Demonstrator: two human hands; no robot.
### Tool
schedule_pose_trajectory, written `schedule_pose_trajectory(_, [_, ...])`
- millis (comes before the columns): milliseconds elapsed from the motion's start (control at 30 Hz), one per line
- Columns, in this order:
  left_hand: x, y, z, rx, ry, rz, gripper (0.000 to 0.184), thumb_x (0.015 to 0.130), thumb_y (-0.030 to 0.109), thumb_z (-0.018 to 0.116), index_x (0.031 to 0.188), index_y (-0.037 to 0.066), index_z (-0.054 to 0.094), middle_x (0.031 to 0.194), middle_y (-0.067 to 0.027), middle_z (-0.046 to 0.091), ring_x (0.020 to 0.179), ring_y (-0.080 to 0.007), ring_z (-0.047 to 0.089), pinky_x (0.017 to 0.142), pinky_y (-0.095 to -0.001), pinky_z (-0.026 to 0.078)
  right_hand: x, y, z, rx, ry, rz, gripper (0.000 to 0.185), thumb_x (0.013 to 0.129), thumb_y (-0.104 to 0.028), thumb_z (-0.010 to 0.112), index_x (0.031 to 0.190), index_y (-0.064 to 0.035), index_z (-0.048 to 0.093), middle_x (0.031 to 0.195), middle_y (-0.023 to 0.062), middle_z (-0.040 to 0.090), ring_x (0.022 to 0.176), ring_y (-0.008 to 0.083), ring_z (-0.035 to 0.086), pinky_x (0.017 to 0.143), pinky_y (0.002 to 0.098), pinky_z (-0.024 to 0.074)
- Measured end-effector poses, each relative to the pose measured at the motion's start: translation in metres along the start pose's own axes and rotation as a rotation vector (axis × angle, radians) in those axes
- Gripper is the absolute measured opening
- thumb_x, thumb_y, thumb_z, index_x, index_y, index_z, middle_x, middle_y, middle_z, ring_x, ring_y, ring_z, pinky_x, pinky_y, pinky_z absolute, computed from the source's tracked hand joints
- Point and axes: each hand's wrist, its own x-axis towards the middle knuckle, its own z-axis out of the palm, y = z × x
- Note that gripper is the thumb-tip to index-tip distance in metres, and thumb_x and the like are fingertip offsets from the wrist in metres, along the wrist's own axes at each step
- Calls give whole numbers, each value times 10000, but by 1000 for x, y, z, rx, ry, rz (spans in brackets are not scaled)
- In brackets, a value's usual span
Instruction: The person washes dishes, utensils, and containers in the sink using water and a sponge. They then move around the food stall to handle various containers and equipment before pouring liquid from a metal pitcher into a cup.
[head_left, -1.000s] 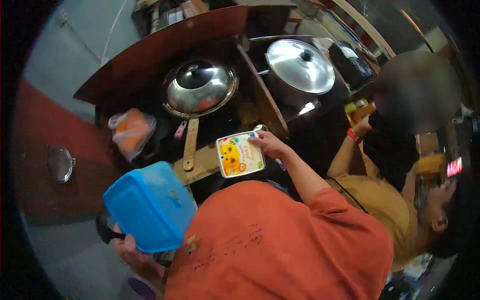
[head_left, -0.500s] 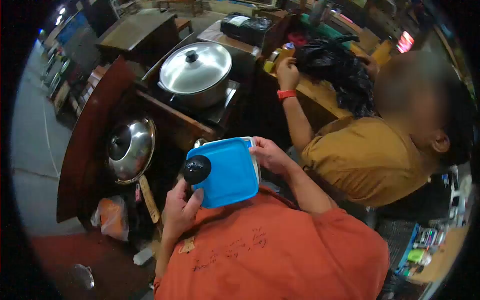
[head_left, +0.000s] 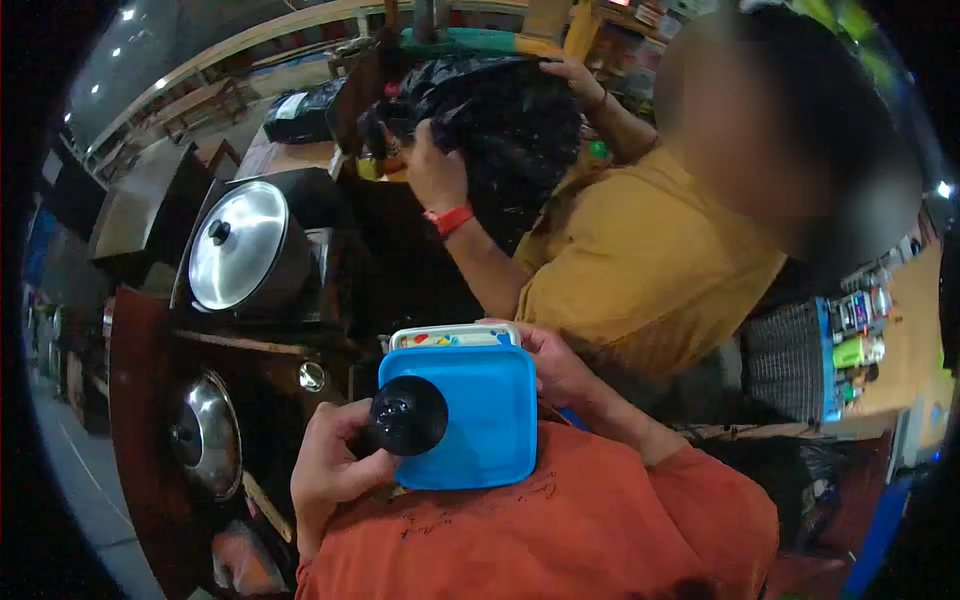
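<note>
My left hand (head_left: 340,460) is closed on a round black ladle (head_left: 408,415), and its thumb lies near the left edge of a blue plastic container (head_left: 480,410). Just behind the blue container shows the rim of a white container (head_left: 450,337) with coloured prints. My right hand (head_left: 550,365) grips the right side of these two containers, its fingertips partly hidden behind them. Both containers are close in front of the orange shirt. What is inside them cannot be seen.
A lidded pot (head_left: 238,248) stands on a stove at the left, with a lidded pan (head_left: 210,435) nearer. An orange item in a plastic bag (head_left: 245,560) lies below. A co-worker in a mustard shirt (head_left: 650,255) handles a black plastic bag (head_left: 510,120).
The view has swung right. My hands have come together, bringing the blue container in front of the white one. The co-worker's hand has moved from a bottle to the black bag.
</note>
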Motion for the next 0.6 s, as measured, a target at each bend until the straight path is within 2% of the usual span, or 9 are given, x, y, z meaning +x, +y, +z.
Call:
schedule_pose_trajectory(67, [5, 2, 0, 37, -54, -15, 200, 748, 148, 673, 869, -11, 663, 663, 22, 602, 629, -27, 505, 555, -226, 413, -17, -5, 2, 36, 22, -24, 506, 925, -179, 664, 1368, -16, 482, 1255, 79, 606, 1139, 167, 583, 998, 341, 467])
schedule_pose_trajectory(133, [13, 7, 3, 129, -111, 29, 223, 760, 178, 679, 879, -11, 665, 664, 27, 590, 628, -31, 488, 554, -233, 404, -35, -2, 3, -136, 139, -81, 507, 911, -193, 687, 1347, -13, 503, 1262, 90, 603, 1130, 164, 589, 979, 339, 481])
schedule_pose_trajectory(267, [22, 0, 21, 139, -125, 45, 230, 771, 190, 677, 878, -12, 657, 667, 45, 563, 636, -33, 458, 559, -228, 384, -69, 34, -11, 35, 268, -167, 506, 901, -210, 703, 1332, -19, 520, 1232, 78, 613, 1080, 157, 611, 940, 334, 503])
schedule_pose_trajectory(333, [32, -4, 35, 119, -213, 57, 243, 778, 204, 689, 886, -12, 655, 673, 46, 560, 649, -36, 460, 572, -232, 389, -92, 50, -20, 170, 357, -189, 432, 890, -178, 707, 1269, -11, 584, 1183, 68, 643, 1033, 148, 620, 896, 321, 509])
schedule_pose_trajectory(367, [37, -3, 46, 124, -258, 63, 239, 786, 200, 691, 891, -11, 652, 675, 42, 558, 652, -37, 459, 577, -232, 390, -107, 51, -19, 137, 400, -257, 425, 909, -210, 687, 1275, -29, 571, 1049, 31, 650, 901, 112, 628, 772, 295, 539])
schedule_pose_trajectory(400, [43, -3, 55, 129, -299, 71, 234, 795, 197, 693, 895, -10, 649, 677, 38, 555, 654, -39, 457, 582, -233, 392, -118, 55, -22, 150, 426, -274, 425, 909, -210, 687, 1275, -29, 571, 1049, 31, 650, 901, 112, 628, 772, 295, 539])
schedule_pose_trajectory(467, [54, -4, 78, 159, -377, 98, 200, 823, 182, 682, 862, -4, 621, 677, 25, 545, 655, -45, 450, 584, -238, 393, -141, 64, -29, 201, 677, -170, 391, 913, -202, 677, 1249, -27, 580, 946, 5, 641, 806, 87, 598, 697, 266, 511])
schedule_pose_trajectory(500, [62, -11, 88, 175, -401, 132, 197, 833, 179, 677, 847, -2, 602, 671, 21, 538, 650, -50, 446, 580, -242, 391, -148, 76, -32, 248, 645, -317, 295, 912, -192, 672, 1155, -39, 600, 883, -16, 622, 736, 78, 569, 657, 246, 479])
schedule_pose_trajectory(600, [79, -16, 124, 214, -498, 131, 211, 850, 182, 670, 822, 3, 561, 656, 13, 522, 638, -58, 433, 566, -255, 386, -184, 82, -32, 323, 741, -421, 176, 916, -182, 669, 1022, -59, 599, 875, -16, 620, 734, 81, 580, 666, 262, 499])
